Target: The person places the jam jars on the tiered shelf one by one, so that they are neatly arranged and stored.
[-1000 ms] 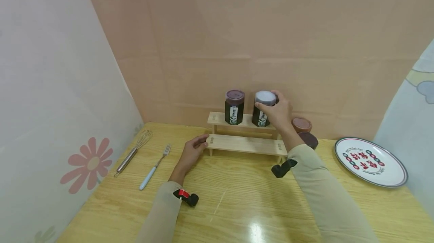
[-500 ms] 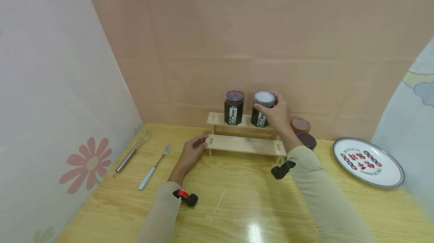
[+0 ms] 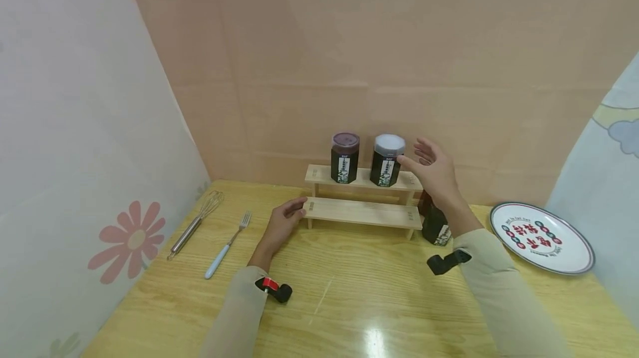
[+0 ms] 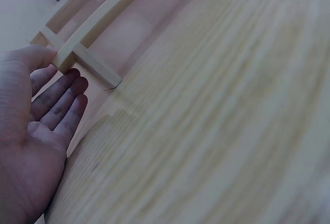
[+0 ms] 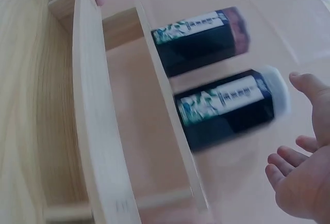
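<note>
A two-tier wooden stand (image 3: 361,212) holds two dark-labelled jars on its upper step. The left jar (image 3: 344,161) has a purplish top; the right jar (image 3: 385,165) has a whitish one. My left hand (image 3: 281,227) holds the left end of the lower step, and in the left wrist view its thumb and fingers (image 4: 56,97) lie on either side of the board's end. Just right of the white-topped jar, my right hand (image 3: 436,175) is spread with nothing in it. The right wrist view shows a gap between that hand (image 5: 304,177) and the jar (image 5: 232,105).
Another dark jar (image 3: 437,228) stands on the table right of the stand, partly behind my right forearm, with a reddish-brown thing beside it. A printed oval plate (image 3: 541,238) lies farther right. On the left lie a whisk (image 3: 194,226) and a blue-handled fork (image 3: 228,247).
My right hand has let go of the white-topped jar and moved right, away from it. The jar stays on the upper step. The left hand has not visibly moved.
</note>
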